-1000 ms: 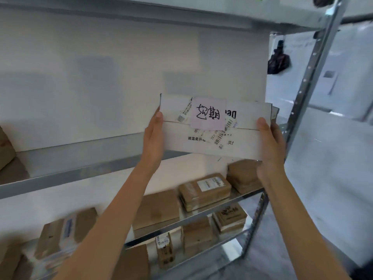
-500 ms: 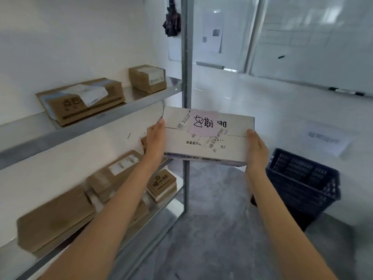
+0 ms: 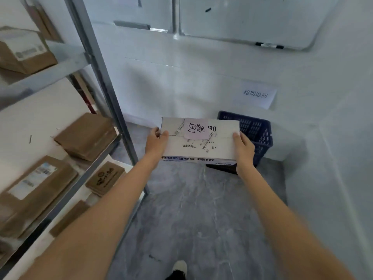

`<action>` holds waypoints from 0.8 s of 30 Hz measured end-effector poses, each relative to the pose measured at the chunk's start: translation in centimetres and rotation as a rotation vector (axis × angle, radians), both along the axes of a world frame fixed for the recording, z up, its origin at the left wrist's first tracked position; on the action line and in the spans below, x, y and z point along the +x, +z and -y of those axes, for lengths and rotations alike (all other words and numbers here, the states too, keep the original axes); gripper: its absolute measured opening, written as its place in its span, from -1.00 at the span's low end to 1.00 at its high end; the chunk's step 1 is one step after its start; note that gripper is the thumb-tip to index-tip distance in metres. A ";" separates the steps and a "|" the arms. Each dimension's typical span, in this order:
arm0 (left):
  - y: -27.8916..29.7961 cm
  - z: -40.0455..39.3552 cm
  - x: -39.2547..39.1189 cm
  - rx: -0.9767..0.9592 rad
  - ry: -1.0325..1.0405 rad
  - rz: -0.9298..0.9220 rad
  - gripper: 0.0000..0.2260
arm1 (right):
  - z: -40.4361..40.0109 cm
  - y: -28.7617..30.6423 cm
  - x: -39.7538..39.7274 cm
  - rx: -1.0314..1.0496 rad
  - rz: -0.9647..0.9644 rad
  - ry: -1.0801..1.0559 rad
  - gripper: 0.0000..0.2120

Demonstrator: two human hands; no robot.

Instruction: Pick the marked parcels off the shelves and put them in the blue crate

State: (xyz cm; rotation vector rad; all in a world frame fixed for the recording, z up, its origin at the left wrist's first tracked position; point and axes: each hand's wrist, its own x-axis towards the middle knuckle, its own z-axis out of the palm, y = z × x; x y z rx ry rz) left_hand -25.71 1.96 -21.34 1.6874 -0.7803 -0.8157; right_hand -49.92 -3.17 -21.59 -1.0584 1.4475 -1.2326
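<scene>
A white parcel (image 3: 198,141) with a pink handwritten note (image 3: 195,128) stuck to its top is held out at arm's length, level, above a grey marbled floor (image 3: 201,209). It is gripped at both short ends: the left hand (image 3: 155,141) is curled round the left end with the thumb on top, and the right hand (image 3: 243,147) is clamped on the right end in the same way, so the hands are kept well apart by the box between them. The blue crate (image 3: 254,132) is seen just beyond and slightly right of the parcel, set on the floor against a white wall, partly hidden by the box. To the left, metal shelves (image 3: 60,63) are stacked with brown parcels (image 3: 86,136). The parcel is judged to be on its way to the crate, not yet over it. Since the box is held only by pressure at its ends, it could be dropped if either grip is loosened early. Because the crate's near rim is hidden, the parcel could be caught on it or tipped onto the floor.
</scene>
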 end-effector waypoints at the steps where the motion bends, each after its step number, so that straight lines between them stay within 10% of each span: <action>1: -0.7 1.0 -0.3 0.021 -0.007 -0.031 -0.70 | 0.7 -0.5 -0.6 0.007 -0.017 -0.024 -0.84; 24: -9.9 28.7 -14.2 0.206 -0.256 -0.036 -0.78 | 21.4 -10.1 -13.7 0.221 -0.184 -0.276 -0.65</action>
